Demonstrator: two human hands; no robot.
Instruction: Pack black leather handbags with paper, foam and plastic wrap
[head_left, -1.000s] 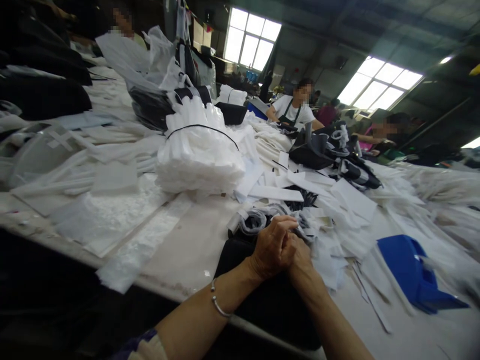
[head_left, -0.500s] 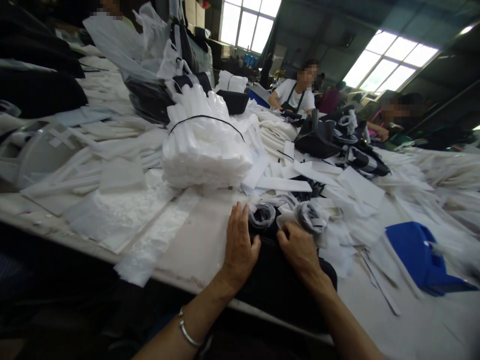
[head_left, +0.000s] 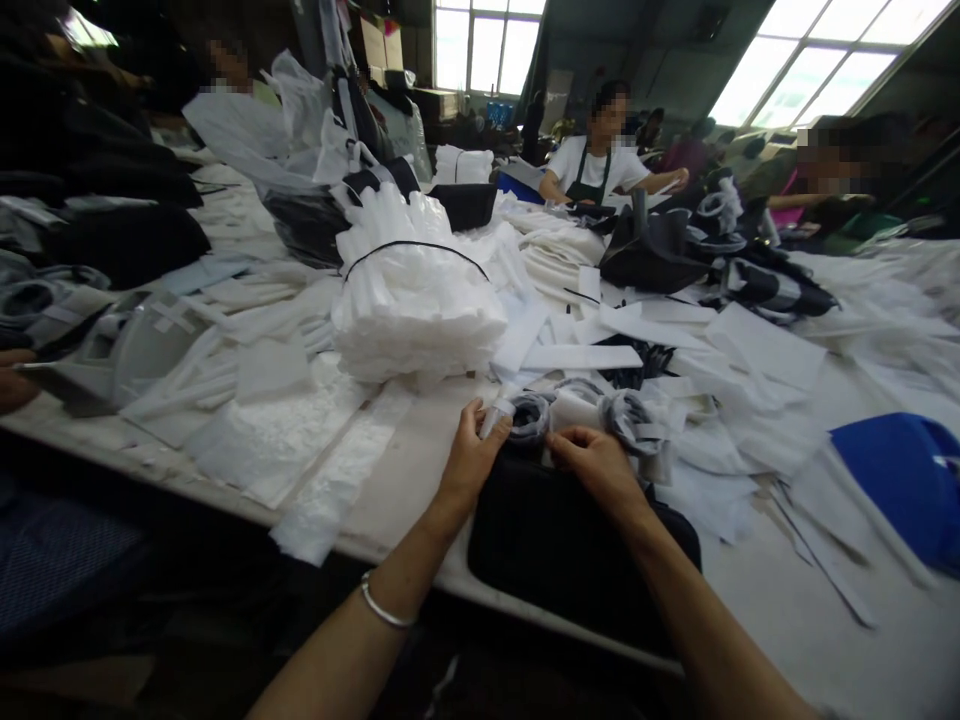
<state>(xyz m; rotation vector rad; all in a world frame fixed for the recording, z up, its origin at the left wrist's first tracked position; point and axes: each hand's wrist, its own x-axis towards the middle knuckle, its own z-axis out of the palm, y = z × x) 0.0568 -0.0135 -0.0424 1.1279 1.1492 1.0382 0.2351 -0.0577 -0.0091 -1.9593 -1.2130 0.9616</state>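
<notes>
A black padded bag (head_left: 555, 540) lies flat at the table's near edge. Along its far side sit two plastic-wrapped rolled handles, the left one (head_left: 529, 418) and the right one (head_left: 634, 422), with white wrapping between them. My left hand (head_left: 469, 455) pinches a small white wrapping piece (head_left: 496, 414) between thumb and fingers, beside the left roll. Over the bag's far edge, my right hand (head_left: 600, 468) is closed, thumb and forefinger together near the white wrapping; what is in that pinch is too small to tell.
Behind the bag stands a strapped bundle of white foam sheets (head_left: 420, 300). Loose white sheets (head_left: 765, 345) spread to the right, near a blue plastic bin (head_left: 896, 480). A co-worker (head_left: 600, 160) stands across the table; another person's hand (head_left: 15, 380) shows at far left.
My left hand has gone from flat, extended fingers to a pinch on the white wrapping. My right fingertips have shifted slightly left. More of the bag's top shows, and the view has turned.
</notes>
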